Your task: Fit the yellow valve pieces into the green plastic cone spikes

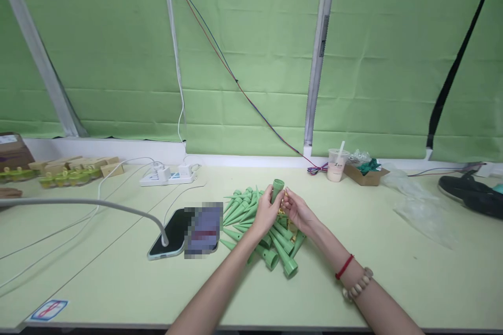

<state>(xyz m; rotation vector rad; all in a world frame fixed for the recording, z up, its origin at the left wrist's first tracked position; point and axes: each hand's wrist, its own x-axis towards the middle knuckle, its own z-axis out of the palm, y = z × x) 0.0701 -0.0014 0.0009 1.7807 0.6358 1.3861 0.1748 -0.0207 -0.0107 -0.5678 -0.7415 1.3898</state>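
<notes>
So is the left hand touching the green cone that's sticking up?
Touching. The head view shows the left hand gripping the green cone, whose wide open end pokes up above the hand.

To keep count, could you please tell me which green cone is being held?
The cone in the left hand, wide end up; the others lie heaped on the table.

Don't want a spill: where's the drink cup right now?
In the head view, right of centre: the cup stands beyond the right hand, between the wires and the cardboard box.
</notes>
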